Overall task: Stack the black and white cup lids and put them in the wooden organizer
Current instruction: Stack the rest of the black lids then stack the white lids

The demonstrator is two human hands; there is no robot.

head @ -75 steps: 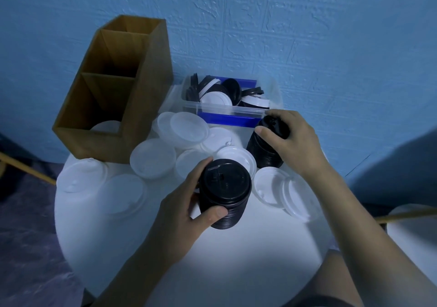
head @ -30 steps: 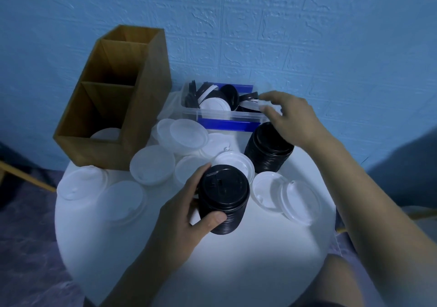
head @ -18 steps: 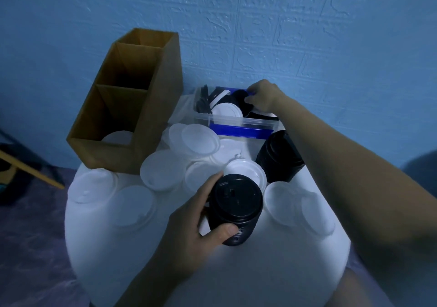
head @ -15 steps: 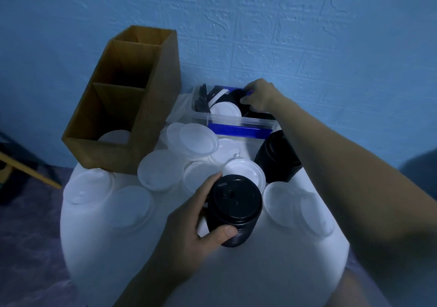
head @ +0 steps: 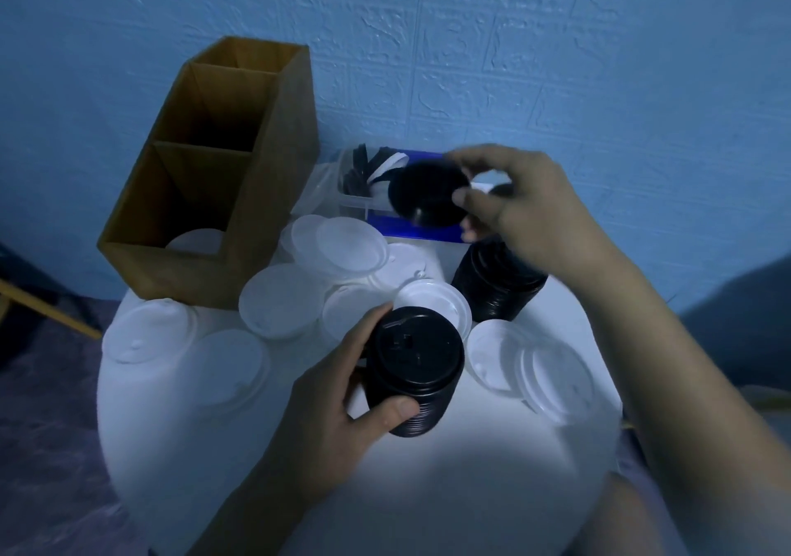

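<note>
My left hand (head: 338, 410) grips a stack of black lids (head: 415, 371) standing on the round white table (head: 428, 491). My right hand (head: 526, 208) holds a single black lid (head: 428, 195) in the air, tilted, above a clear bin (head: 355, 204) that contains more black and white lids. A second stack of black lids (head: 492, 285) stands on the table under my right hand. Several white lids (head: 282, 298) lie spread over the table. The wooden organizer (head: 274, 170) stands at the back left, with a white lid (head: 197, 240) in its front compartment.
A blue textured wall (head: 556, 63) rises right behind the table. More white lids (head: 530, 363) lie to the right of the held stack. A wooden bar (head: 47, 307) juts out at the left, below the table's level.
My right hand reached into the bin and came back out toward me holding one black lid. My left hand has kept its grip on the black stack.
</note>
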